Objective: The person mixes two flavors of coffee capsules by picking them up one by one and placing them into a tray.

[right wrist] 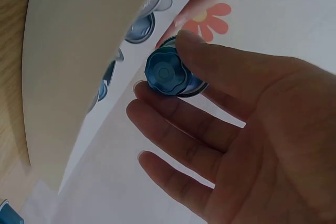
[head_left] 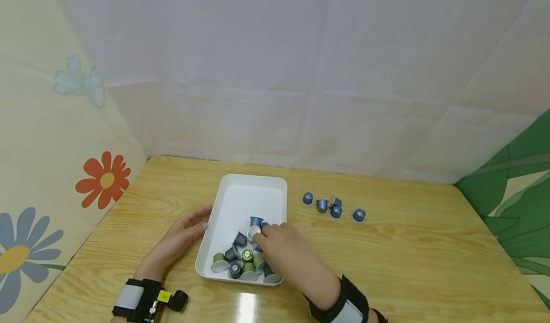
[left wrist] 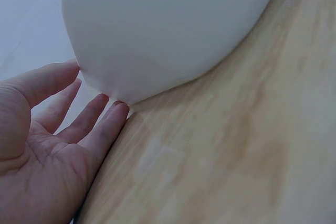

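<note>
A white tray (head_left: pixel 245 196) sits on the table, with green, dark and blue coffee capsules gathered at its near end. Fingertips of my left hand (head_left: pixel 182 234) touch the tray's left side, as the left wrist view shows with the tray wall (left wrist: pixel 157 35). Over the tray's right edge, my right hand (head_left: pixel 292 253) reaches in. A blue coffee capsule (right wrist: pixel 167 72) is pinched between its thumb and fingers in the right wrist view. Close by that hand lie a green capsule (head_left: pixel 247 255) and a dark capsule (head_left: pixel 240 239).
To the right of the tray, several blue capsules lie on the wooden table (head_left: pixel 408 246), among them a single one (head_left: pixel 358 215) farthest right. A white cloth backdrop (head_left: pixel 301 74) rises behind, and printed panels stand at both sides.
</note>
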Available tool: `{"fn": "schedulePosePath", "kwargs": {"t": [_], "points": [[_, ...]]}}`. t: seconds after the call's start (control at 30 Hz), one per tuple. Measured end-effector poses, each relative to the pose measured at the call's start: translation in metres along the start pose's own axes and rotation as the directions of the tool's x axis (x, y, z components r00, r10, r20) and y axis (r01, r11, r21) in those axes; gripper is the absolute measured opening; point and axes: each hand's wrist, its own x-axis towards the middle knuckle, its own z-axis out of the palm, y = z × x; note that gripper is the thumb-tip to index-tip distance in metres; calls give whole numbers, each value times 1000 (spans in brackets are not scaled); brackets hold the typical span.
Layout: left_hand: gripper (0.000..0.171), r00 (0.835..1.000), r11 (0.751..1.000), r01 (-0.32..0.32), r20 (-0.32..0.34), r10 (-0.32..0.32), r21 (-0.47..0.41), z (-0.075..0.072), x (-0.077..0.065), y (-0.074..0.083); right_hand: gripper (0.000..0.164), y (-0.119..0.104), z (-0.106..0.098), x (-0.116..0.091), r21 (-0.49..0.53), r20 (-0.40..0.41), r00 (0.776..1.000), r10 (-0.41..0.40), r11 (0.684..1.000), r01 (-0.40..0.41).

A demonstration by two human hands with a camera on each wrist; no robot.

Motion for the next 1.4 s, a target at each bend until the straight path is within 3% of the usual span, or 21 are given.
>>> {"fn": "schedulePosePath", "kwargs": {"t": [0.2, 0.63, 1.4], "points": [[63, 1000, 1000, -8, 5, 8, -4, 0, 0, 1, 21, -5, 7, 1, -31, -28, 999, -33, 999, 32], [63, 1000, 1000, 4, -8, -3, 14, 1, 1, 0, 14, -14, 14, 3, -16, -1, 999, -42, 999, 42], [62, 1000, 1000, 6, -11, -6, 8, -1, 0, -2, 30, -4, 6, 0, 13, 9, 1000, 16, 1000, -16]]}}
